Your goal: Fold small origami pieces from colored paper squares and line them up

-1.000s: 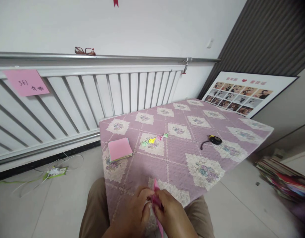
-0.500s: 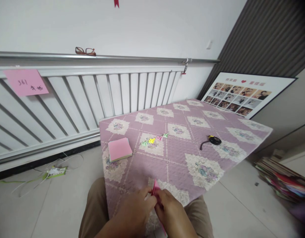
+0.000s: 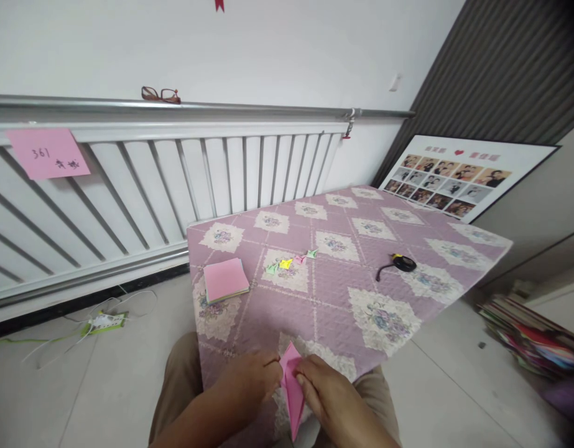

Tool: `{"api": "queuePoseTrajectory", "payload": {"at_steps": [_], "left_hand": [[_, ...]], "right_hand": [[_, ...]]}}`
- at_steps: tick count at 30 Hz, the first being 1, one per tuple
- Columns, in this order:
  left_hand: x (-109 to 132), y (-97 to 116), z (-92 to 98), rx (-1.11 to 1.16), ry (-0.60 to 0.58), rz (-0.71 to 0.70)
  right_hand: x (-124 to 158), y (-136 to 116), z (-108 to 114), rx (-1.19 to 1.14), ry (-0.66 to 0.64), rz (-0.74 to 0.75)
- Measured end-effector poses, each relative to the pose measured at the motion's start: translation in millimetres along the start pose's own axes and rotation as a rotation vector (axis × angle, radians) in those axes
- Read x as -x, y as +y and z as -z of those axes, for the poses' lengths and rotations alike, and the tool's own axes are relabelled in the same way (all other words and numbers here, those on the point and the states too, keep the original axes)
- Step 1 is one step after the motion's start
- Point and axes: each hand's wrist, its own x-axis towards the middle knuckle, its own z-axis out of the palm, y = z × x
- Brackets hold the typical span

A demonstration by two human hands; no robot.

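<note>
A folded pink paper (image 3: 291, 386) stands between my two hands at the near edge of the purple quilted table (image 3: 342, 280). My left hand (image 3: 249, 382) pinches its left side with closed fingers. On the paper's right side my right hand (image 3: 326, 392) grips it, fingers closed too. The paper's flat face shows as a long pointed shape, tip down towards my lap.
A stack of pink paper squares (image 3: 225, 280) lies at the table's left. Several small folded paper pieces (image 3: 291, 261) sit mid-table, with a black and yellow tape measure (image 3: 398, 264) to the right. Glasses (image 3: 160, 95) rest on the radiator ledge. A photo board (image 3: 454, 177) leans at the right; books (image 3: 529, 336) lie on the floor.
The pink paper has turned from edge-on to showing its flat face. Both hands shifted slightly apart and lower while holding it.
</note>
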Motion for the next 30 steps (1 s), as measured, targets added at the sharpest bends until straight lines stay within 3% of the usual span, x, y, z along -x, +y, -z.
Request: {"api": "queuePoseTrajectory", "payload": {"at_steps": [10,16,30], "left_hand": [[2.2,-3.0,5.0,0.004,0.037,-0.111],[0.8,-1.7,6.9,0.008,0.046,-0.108],[1.9,3.2,15.8,-0.011,0.003,-0.050]], "right_hand": [[5.3,-16.4,17.6,-0.057,-0.154,0.133],[0.5,-21.1,17.0,-0.066,-0.212,0.062],[7.7,-10.8,16.2,0.000,-0.224,0.063]]}}
